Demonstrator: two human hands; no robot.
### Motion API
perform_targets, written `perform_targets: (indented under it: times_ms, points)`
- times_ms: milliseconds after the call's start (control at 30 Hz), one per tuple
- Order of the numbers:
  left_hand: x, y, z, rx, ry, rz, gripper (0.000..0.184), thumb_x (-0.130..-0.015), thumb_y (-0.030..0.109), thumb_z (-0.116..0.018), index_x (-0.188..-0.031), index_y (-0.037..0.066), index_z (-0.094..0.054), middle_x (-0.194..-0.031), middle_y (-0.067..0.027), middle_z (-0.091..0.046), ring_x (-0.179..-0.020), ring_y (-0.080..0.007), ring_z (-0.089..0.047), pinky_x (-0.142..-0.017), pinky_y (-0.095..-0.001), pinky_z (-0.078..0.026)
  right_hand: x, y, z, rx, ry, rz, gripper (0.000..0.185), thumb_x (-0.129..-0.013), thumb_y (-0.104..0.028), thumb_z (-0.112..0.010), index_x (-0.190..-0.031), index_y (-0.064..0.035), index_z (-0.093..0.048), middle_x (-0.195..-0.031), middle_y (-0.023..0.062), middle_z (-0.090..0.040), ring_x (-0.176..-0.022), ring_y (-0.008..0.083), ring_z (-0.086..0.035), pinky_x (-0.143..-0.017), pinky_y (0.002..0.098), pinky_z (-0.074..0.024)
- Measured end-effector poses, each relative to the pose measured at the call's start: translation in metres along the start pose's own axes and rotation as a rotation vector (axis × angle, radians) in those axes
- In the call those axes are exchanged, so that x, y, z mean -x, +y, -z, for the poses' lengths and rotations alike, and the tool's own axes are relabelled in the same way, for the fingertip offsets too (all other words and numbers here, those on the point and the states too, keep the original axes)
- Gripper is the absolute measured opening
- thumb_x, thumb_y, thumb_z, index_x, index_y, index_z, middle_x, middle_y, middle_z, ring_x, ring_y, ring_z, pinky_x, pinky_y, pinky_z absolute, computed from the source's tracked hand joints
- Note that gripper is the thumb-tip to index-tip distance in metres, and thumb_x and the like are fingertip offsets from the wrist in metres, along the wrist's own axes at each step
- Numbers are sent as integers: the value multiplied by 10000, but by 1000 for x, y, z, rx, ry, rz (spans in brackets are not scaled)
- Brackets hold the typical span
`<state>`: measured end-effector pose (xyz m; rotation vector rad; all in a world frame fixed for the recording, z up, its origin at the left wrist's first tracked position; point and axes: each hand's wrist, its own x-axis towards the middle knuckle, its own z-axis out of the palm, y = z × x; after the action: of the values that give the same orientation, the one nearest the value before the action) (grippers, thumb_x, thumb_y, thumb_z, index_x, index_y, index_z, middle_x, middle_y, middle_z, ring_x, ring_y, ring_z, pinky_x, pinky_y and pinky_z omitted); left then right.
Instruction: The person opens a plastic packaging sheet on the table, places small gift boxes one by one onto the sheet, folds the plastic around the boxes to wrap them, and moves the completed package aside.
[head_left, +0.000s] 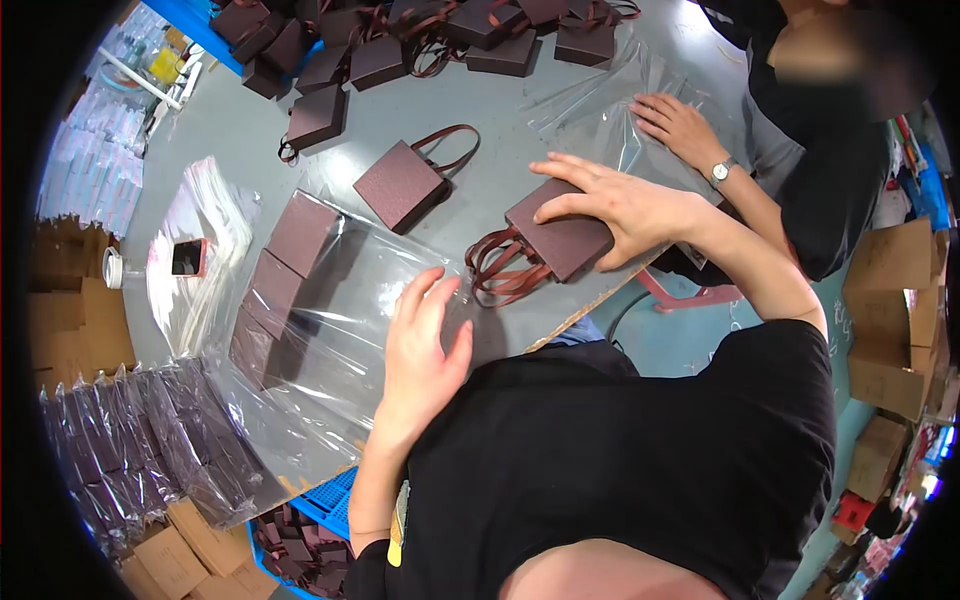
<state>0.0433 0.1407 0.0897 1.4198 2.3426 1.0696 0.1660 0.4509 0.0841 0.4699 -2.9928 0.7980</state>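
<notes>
My right hand (610,210) spreads over a dark brown box (560,235), its fingers and thumb gripping the box's edges. Brown ribbon handles (505,268) hang in loops at the left side of that box. My left hand (428,345) is at the near edge of a clear plastic bag (350,320), fingers apart, with nothing visible between them. Several brown boxes (300,235) lie in a row inside the bag's left part. Another brown box (400,187) with a ribbon handle rests on the grey table (500,120) between the bag and the pile.
More ribboned boxes (380,62) crowd the far edge. A co-worker's hand (675,125) lies on clear plastic (590,110) at the right. Flat bags (205,250) with a phone (188,258) on top and wrapped boxes (150,430) are at the left. A blue crate (335,500) is below the table.
</notes>
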Motion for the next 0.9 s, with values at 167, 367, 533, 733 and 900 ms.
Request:
perform_targets:
  times_ms: [167,367,533,733,900]
  points:
    - [28,-5,6,9,15,-57,388,-766,-36,-700,-1147,20,-650,-1288,-170,-600,-1200,-349,-580,-1003,-416,-466,-1,11,-1,-170,-70,-24,849,-609,-81,-802,-1393,-215,-506,-1478,182,-340,-1337,417,-417,-1102,464,-396]
    - [78,-16,38,-112,183,65,309,-764,-56,-687,-1064,14,-672,-1229,-155,-632,-1149,-342,-605,-970,-405,-486,10,10,-25,-51,143,42,894,-607,-178,-852,-1433,-208,-512,-1425,227,-372,-1263,438,-466,-1065,476,-411]
    - [106,-17,56,-505,264,-34,490,-688,-51,-724,-1163,36,-642,-1353,-193,-553,-1280,-400,-515,-1106,-541,-359,16,5,-35,7,193,19,957,-589,-273,-874,-1464,-213,-493,-1419,236,-383,-1262,449,-461,-1064,484,-409]
    - [98,-33,66,-866,167,63,685,-666,-1,-743,-1324,57,-562,-1425,-187,-481,-1359,-370,-434,-1177,-573,-235,2,-40,1,148,-2,-106,923,-622,-325,-855,-1450,-182,-471,-1331,244,-443,-1211,433,-501,-1012,479,-442]
    - [100,-57,74,-903,173,63,627,-679,49,-750,-1281,40,-576,-1366,-173,-508,-1272,-343,-481,-1152,-565,-276,-34,-132,63,-99,-325,-379,785,-697,-408,-812,-1342,-105,-484,-1144,234,-543,-1044,421,-598,-913,455,-480]
